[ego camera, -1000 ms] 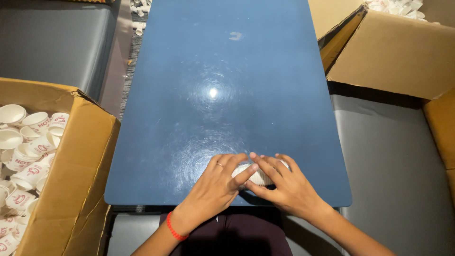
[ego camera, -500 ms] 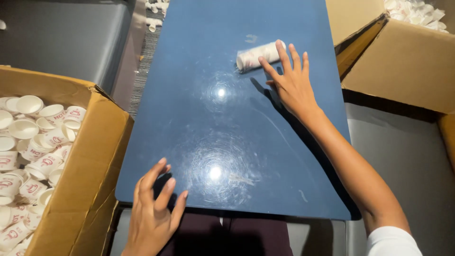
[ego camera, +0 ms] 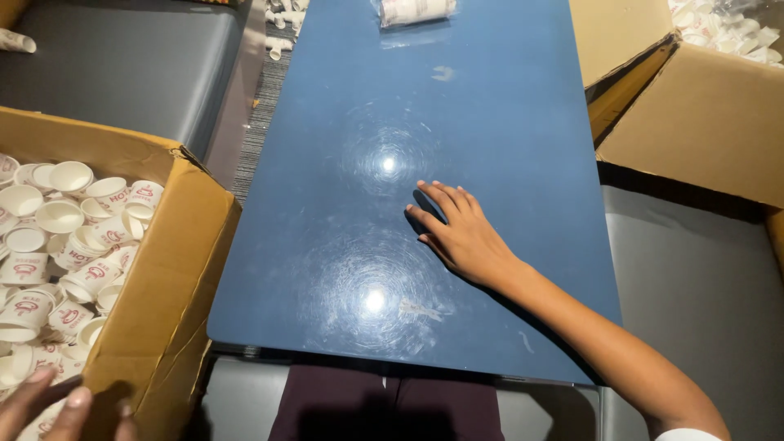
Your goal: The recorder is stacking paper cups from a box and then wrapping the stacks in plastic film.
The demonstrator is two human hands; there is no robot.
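My right hand (ego camera: 460,230) lies flat on the blue table (ego camera: 506,114), palm down, fingers spread, holding nothing. My left hand (ego camera: 51,411) shows only partly at the bottom left corner, fingers apart, at the near edge of a cardboard box (ego camera: 167,269) full of small white paper cups (ego camera: 57,245). It grips nothing that I can see. A wrapped sleeve of stacked white cups (ego camera: 415,11) lies on its side at the far end of the table, well away from both hands.
An open cardboard box (ego camera: 702,122) stands at the right, with more white cups (ego camera: 727,28) behind it. Grey seats (ego camera: 122,65) flank the table. Loose cups (ego camera: 279,20) lie on the floor at the far left of the table.
My right hand has let go of the cup sleeve at the far end and drawn back to the middle of the table. My left hand has moved off the table edge to the left box.
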